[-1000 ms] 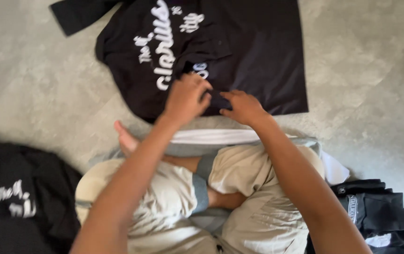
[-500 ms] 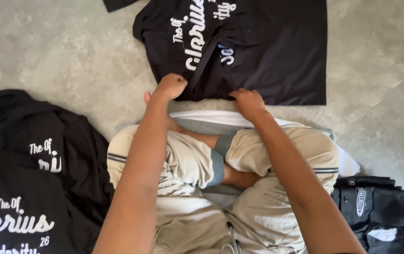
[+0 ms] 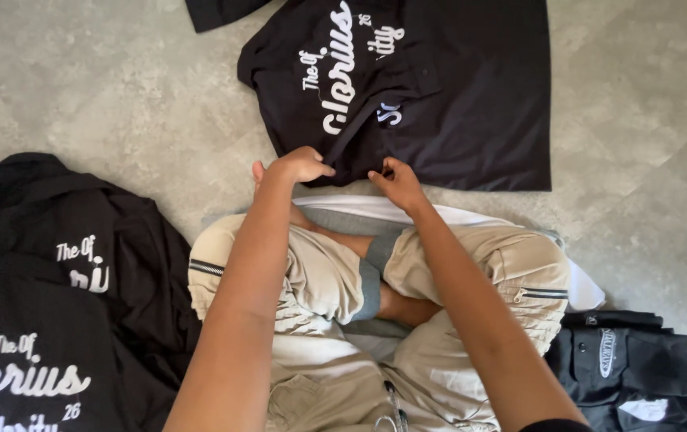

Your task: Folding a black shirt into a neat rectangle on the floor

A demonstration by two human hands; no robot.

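While the person sits cross-legged on the grey floor [image 3: 103, 88], both hands work the near hem of a black shirt with white script lettering [image 3: 439, 88] that lies spread flat ahead of the knees. The left hand [image 3: 299, 164] is curled over the hem's near edge, fingers closed on a pinch of cloth. The right hand [image 3: 398, 182] sits just beside it, fingertips drawn together on the same edge, though whether they actually grip fabric or only press on it is hard to tell from this angle.

A fold already runs diagonally through the lettering, so the front panel is doubled over itself. In my judgement the main risk is that the two pinches sit close together near the middle of the hem: lifting or pulling from there could drag the centre and leave the far corners behind, skewing the fold or bunching the cloth. A sleeve [image 3: 219, 12] trails off toward the floor's far edge and could twist under the body of the garment. The smooth floor gives little hold, so the whole shirt may slide rather than crease.

A heap of similar black shirts [image 3: 47, 320] lies at the left, touching the person's beige shorts [image 3: 319, 280], and a folded black garment [image 3: 639, 368] rests near the right knee.
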